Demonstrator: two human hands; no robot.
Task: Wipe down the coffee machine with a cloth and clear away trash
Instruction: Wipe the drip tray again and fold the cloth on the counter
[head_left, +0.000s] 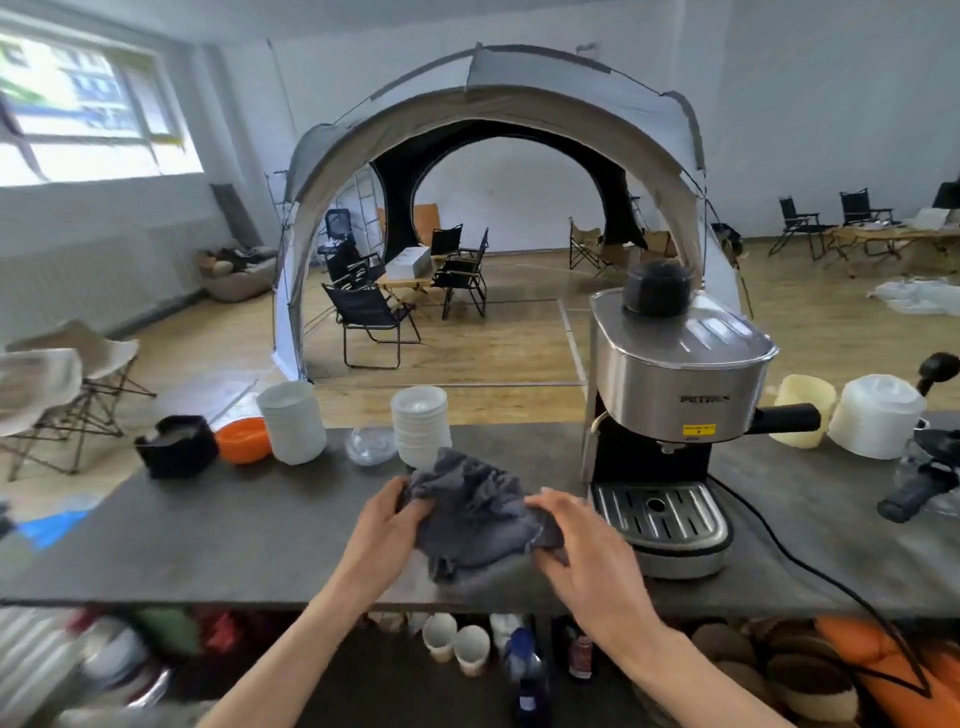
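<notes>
Left hand (387, 525): nearest the camera with its forearm, fingers curled and pinching the left edge of the cloth.
Cloth (475, 512): grey, soft and crumpled, held just above the near middle of the counter; its long axis runs left to right between the two hands, a loose corner hanging at the lower left.
Right hand (582, 551): closed on the cloth's right end, knuckles up, just beside the machine's drip tray.
Counter (234, 530): dark grey, matte, flat slab.
Black container (176, 447): far left on the counter, angular.
Orange bowl (243, 439): round, glossy, touching the stack of white bowls (292, 421).
Second bowl stack (421, 428): white, ribbed, behind the cloth.
Coffee machine (670, 405): brushed steel body with black round cap, front facing the camera, standing upright right of the cloth; slotted metal drip tray (657, 512) at its base, black handle pointing right.
Power cord (810, 566): black, trailing right toward the near edge.
Translucent lids (875, 415): stacked at far right.
</notes>
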